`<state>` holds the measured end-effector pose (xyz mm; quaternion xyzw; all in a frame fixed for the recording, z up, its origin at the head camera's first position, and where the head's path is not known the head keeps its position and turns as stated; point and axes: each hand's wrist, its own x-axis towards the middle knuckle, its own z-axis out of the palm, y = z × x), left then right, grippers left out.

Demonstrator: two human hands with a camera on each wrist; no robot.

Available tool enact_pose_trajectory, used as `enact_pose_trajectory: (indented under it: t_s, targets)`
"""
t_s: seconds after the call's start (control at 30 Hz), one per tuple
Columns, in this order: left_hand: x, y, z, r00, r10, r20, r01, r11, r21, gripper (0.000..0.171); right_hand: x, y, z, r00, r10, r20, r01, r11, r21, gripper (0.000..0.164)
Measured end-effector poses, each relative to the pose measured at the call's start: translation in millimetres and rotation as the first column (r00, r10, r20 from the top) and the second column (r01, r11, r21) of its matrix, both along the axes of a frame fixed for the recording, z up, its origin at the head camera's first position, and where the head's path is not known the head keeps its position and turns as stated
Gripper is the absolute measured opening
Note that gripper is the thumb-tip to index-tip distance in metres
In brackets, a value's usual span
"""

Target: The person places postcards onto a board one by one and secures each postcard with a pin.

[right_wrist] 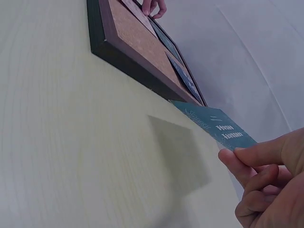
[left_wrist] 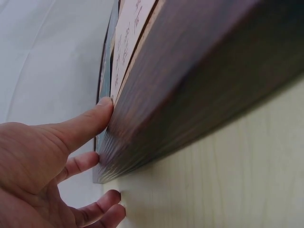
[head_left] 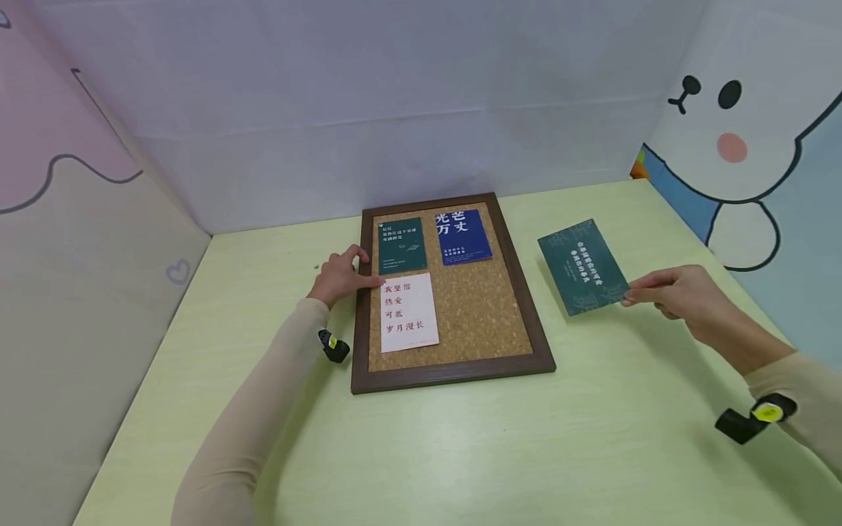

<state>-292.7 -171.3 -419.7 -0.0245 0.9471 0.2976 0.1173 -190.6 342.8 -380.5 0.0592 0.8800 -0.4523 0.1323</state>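
Observation:
A corkboard [head_left: 483, 314] in a dark wooden frame lies on the table, with several cards on it. My left hand [head_left: 338, 275] is at its left side. The straight thumb presses at the top left corner of a white card [head_left: 409, 314] with red writing, and the other fingers are loosely bent by the frame's outer side. Above the white card is a dark green card [head_left: 402, 247]; a blue card [head_left: 463, 237] sits to the right of that one. Off the board's right side, my right hand [head_left: 677, 296] pinches a green postcard [head_left: 582, 267] by one corner, tilted above the tabletop.
The light wooden table [head_left: 447, 453] meets a white back wall [head_left: 395, 109]. A panel with a cartoon face [head_left: 756, 131] stands along the right, and a pink and white panel [head_left: 85, 219] along the left. In the right wrist view the postcard's shadow [right_wrist: 180, 156] falls on the table.

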Motion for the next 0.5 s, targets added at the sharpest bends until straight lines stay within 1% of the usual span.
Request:
enact_pose_trajectory:
  t_s: [0.3,0.5]
  targets:
    - [0.7,1,1.0,1.0,0.006,0.004,-0.006,1.0,0.001,0.059,-1.0,-37,-5.0,1.0,0.023,0.007,-0.022,0.996,-0.091,0.045]
    - [1.0,1,2.2,1.0,0.009,0.004,-0.009,1.0,0.0,0.059,2.2,-60,-7.3,0.999,0.031,0.012,-0.029,0.989,-0.143,0.04]
